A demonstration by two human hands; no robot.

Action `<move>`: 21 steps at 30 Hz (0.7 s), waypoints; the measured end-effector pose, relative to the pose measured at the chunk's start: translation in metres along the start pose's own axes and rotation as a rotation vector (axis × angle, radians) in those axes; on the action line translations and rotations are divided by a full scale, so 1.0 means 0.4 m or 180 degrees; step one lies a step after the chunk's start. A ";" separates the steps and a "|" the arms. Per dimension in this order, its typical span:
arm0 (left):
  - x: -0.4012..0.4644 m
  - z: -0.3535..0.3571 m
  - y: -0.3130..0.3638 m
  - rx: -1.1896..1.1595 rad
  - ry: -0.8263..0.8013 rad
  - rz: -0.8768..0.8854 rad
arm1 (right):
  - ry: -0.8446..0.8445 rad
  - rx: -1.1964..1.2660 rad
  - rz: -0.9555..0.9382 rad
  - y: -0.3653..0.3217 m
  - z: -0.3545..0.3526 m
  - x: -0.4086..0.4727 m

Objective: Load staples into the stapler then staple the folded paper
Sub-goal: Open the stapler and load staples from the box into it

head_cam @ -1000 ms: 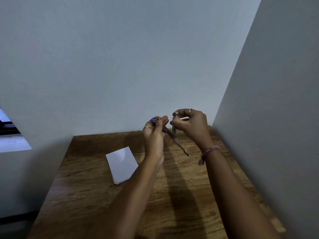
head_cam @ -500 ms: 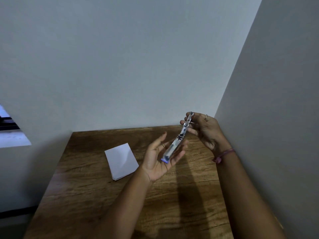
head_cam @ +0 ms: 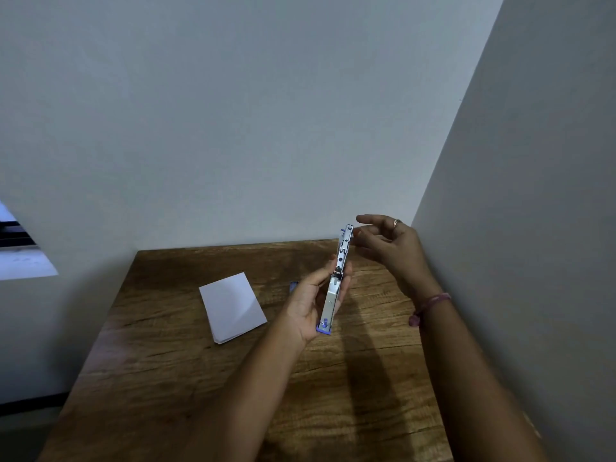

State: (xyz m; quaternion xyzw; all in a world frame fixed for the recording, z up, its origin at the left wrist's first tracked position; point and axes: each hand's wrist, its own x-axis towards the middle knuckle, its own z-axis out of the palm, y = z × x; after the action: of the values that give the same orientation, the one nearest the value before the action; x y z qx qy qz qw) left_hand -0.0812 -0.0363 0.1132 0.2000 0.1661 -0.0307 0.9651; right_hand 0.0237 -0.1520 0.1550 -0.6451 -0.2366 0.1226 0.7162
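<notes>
My left hand holds the stapler along its length, fingers curled round the middle, the tool swung open and nearly upright above the table; the purple end sits low by the heel of the palm, the metal end points up toward the wall. My right hand is loose and spread, holding nothing that I can see, its fingertips just beside the top of the stapler but apart from it; whether staples are already in the channel I cannot tell (the strip is too small to make out).

To do this step well, I judge the left hand should keep the channel steady and facing me; the right should pinch at the top end and close or seat the part squarely, not at a slant, so nothing jams.

The paper lies folded on the table, left of the left hand and well apart from the stapler; a small purple thing peeks out behind the left hand, unclear what.
</notes>
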 end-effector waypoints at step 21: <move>-0.004 -0.012 -0.020 -0.0092 0.0453 -0.0029 | -0.0306 -0.2634 -0.0781 0.029 -0.009 0.005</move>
State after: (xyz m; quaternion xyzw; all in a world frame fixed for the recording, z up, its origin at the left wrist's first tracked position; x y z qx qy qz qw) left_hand -0.0854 -0.0415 0.1065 0.1869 0.2356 -0.0184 0.9535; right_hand 0.0286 -0.1525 0.1439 -0.8384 -0.3738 -0.0387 0.3947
